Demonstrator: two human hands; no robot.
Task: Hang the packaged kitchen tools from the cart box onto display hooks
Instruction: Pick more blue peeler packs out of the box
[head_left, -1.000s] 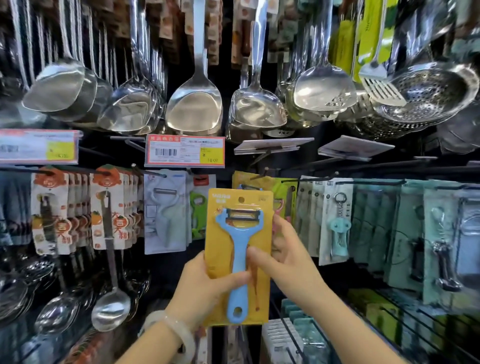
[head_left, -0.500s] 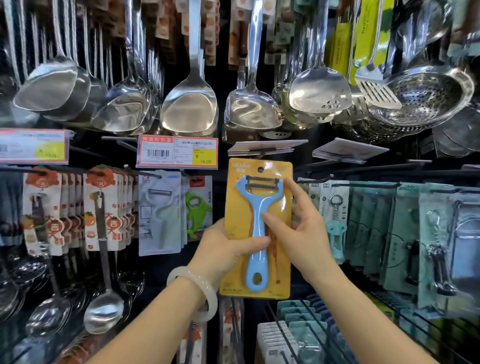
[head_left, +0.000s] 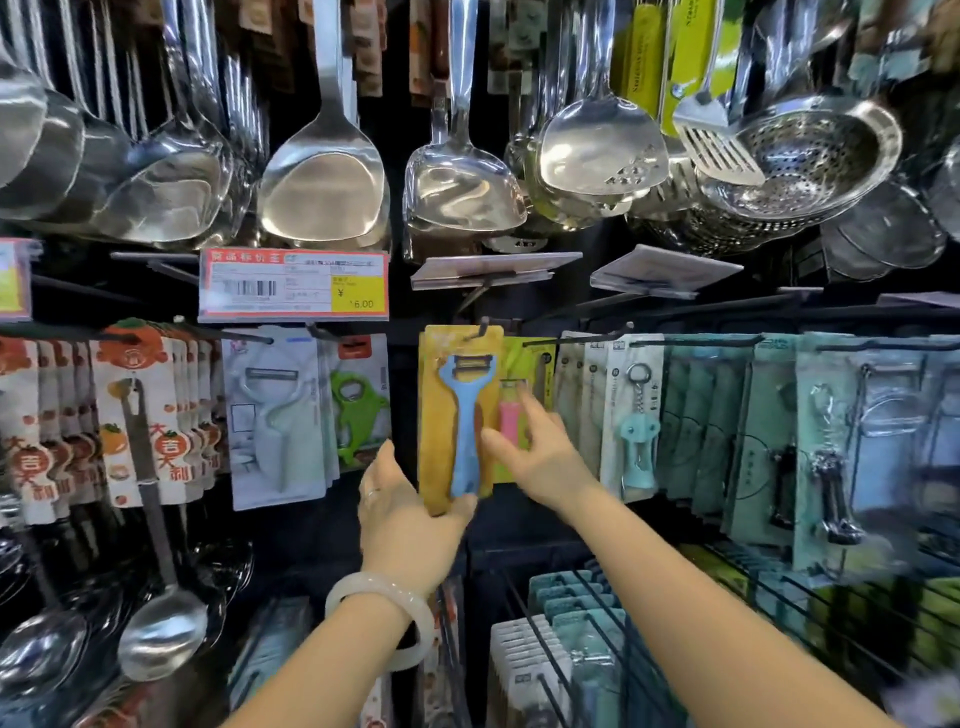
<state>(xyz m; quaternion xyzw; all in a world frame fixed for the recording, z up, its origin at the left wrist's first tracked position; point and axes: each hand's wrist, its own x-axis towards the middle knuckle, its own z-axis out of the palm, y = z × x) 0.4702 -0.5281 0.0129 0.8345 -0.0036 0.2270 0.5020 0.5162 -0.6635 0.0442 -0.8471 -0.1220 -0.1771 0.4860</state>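
A blue peeler on a yellow card, the peeler package (head_left: 460, 415), hangs upright at a black display hook (head_left: 484, 327), whose tip pokes through the card's top hole. My left hand (head_left: 410, 525) grips the card's bottom edge from below. My right hand (head_left: 535, 452) touches the card's right edge with thumb and fingers, partly covering a pink-handled package (head_left: 511, 415) on a green card behind it. The cart box is out of sight.
Steel ladles and spatulas (head_left: 327, 192) hang close above. A price tag (head_left: 293, 285) sits upper left. White peeler packs (head_left: 275, 415) hang left, teal corkscrew packs (head_left: 639, 415) right. Wire baskets (head_left: 597, 634) of goods stand below my arms.
Both hands carried the peeler package up and away from me to the hook; its top hole now sits on the hook tip. My left hand slid down to the bottom edge.
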